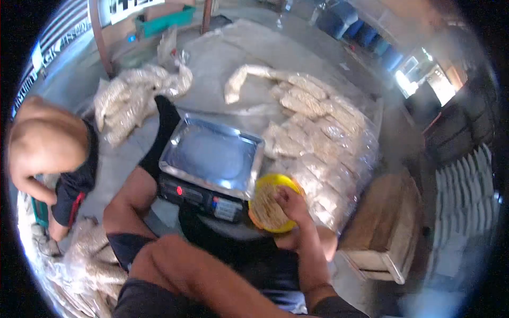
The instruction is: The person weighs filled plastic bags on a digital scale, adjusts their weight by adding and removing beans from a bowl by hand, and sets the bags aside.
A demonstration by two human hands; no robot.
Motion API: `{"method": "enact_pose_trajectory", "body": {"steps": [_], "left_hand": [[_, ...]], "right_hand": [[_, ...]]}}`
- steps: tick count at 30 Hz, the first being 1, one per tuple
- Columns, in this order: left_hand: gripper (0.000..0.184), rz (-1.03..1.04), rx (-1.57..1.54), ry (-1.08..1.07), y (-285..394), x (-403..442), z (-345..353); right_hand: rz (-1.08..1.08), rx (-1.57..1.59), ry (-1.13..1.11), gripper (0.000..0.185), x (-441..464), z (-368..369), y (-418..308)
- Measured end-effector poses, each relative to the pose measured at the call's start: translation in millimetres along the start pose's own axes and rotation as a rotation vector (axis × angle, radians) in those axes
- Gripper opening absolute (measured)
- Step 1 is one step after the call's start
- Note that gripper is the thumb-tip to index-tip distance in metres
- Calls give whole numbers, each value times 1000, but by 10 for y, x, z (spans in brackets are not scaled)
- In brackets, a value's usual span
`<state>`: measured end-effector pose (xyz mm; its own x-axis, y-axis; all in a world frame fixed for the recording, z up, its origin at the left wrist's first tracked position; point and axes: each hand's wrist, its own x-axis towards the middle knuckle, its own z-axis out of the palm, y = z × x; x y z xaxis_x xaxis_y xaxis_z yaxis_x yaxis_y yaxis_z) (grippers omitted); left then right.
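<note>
My right hand point(290, 204) is over the right side of a yellow bowl point(291, 227) that holds loose tan food pieces point(265, 208). Its fingers are curled together, and whatever is in them is hidden. Left of the bowl stands a digital weighing scale point(180, 192) with a red-lit display and a bare, shiny metal tray point(214, 153) on top. My left forearm point(207, 270) bends back across my lap toward the bottom edge, and the hand itself is out of the picture.
Clear plastic bags of tan pieces point(318, 143) are piled right of the scale. More bags lie at the far left point(127, 98) and lower left point(95, 254). A wooden box point(382, 228) stands at right. Another person point(50, 143) bends down at left.
</note>
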<state>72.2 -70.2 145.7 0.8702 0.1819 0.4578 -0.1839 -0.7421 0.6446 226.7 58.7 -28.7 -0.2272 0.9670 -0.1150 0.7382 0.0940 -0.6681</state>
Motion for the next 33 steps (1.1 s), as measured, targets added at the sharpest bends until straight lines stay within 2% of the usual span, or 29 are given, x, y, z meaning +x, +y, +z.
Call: {"method": "enact_pose_trajectory", "body": {"steps": [4,5,8,11,12,13,14,15,16,17,18,19,21,22,25,28,30,32,33], "left_hand": [[63,-267,76,158,-140,-743,-514],[64,-365,112,215,-153,-974,-659],[67,-750,348,488,-143,-1755,-990],[69,-1180,732,804,-259,-2750,-1163],[70,-1359,887,845,-323,-3157,-1189],[71,-1602,944,815,-419,-3581,-1189],[72,-1849,898,765,-520,-4062,-1139],[65,-2122,662,677,-672,-4753,-1028],[61,-2004,545,825,-733,-4710,-1063],[57,-1882,429,964,-747,-4575,-1143],[54,-1756,314,1096,-768,-4430,-1215],[52,-1695,455,926,-818,-4290,-1274],[52,-1680,689,696,-983,-4177,-1275],[51,-1663,805,570,-1042,-4173,-1293],[50,-1741,436,833,-1134,-4276,-1374],[51,-1914,344,783,-1098,-3934,-1531],[54,-1889,337,843,-1113,-3971,-1494],[58,-1888,331,849,-1066,-3936,-1506],[60,-1906,327,818,-1039,-3857,-1532]], "right_hand": [[21,76,-115,44,-123,-131,-311],[32,72,-151,46,-125,-115,-339],[-111,342,-112,52,-69,-57,-111],[129,1567,-205,58,-59,-785,-651],[140,1726,-219,61,74,-961,-429],[80,1814,-187,61,223,-1159,-376],[127,1636,101,60,423,-1315,-392],[148,1501,252,59,678,-1455,-320],[7,1485,190,62,986,-1619,60],[123,1511,410,61,1293,-1781,245],[182,1585,448,58,1612,-2020,704],[241,1660,485,56,1905,-2248,1188],[171,1412,913,50,2360,-2458,1669],[207,1320,951,49,2447,-2572,1972],[342,1217,1080,48,2604,-2738,2331],[398,1036,1055,43,2753,-3032,3070],[333,359,926,37,2614,-3167,2985],[149,52,822,31,2462,-3313,2644],[13,77,794,28,2385,-3357,2359]]}}
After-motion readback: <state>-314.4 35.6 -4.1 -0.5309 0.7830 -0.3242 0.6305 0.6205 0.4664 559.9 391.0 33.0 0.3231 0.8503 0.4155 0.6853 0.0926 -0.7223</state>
